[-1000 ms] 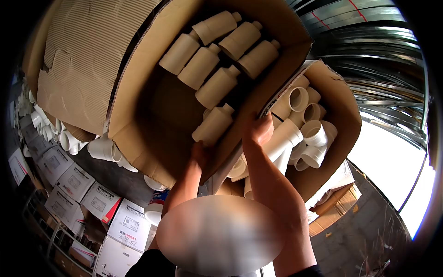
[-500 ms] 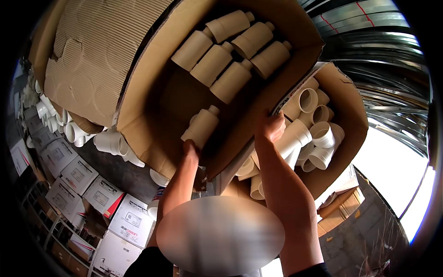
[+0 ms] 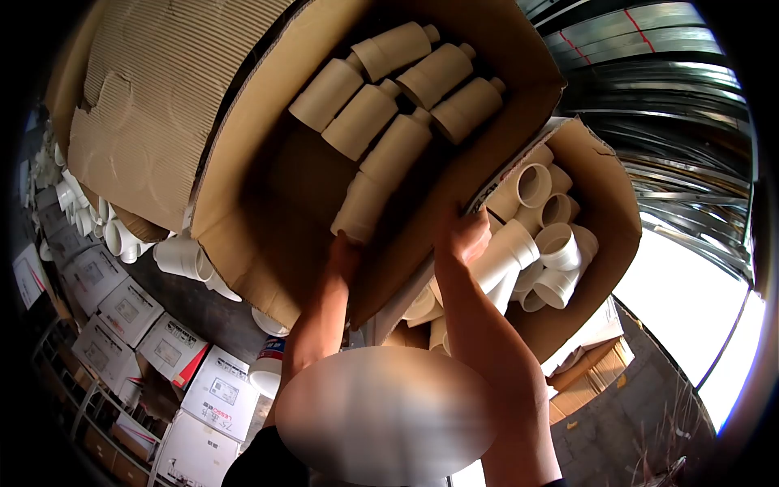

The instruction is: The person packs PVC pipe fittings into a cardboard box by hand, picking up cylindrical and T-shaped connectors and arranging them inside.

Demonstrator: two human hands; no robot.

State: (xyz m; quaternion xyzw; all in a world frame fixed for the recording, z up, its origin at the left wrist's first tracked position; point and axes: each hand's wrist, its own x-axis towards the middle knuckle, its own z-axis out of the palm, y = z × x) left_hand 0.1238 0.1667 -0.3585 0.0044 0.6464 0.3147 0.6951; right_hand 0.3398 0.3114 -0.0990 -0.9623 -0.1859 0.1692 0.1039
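My left grip [image 3: 346, 245] pinches the lowest fitting [image 3: 359, 209], shifted toward one o'clock until it meets the next fitting [image 3: 398, 150] inside the carton [image 3: 280, 195]; at three o'clock, my right grip [image 3: 464, 235] still clasps the rim [image 3: 497, 185].

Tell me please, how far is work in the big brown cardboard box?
Six beige cylindrical plastic fittings lie grouped in the box; these look placed. The left hand holds a seventh near them. Much of the box bottom shows, so the layer looks unfinished.

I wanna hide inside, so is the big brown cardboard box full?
Only partly: the big brown cardboard box holds beige plastic fittings, with bare cardboard beside them.
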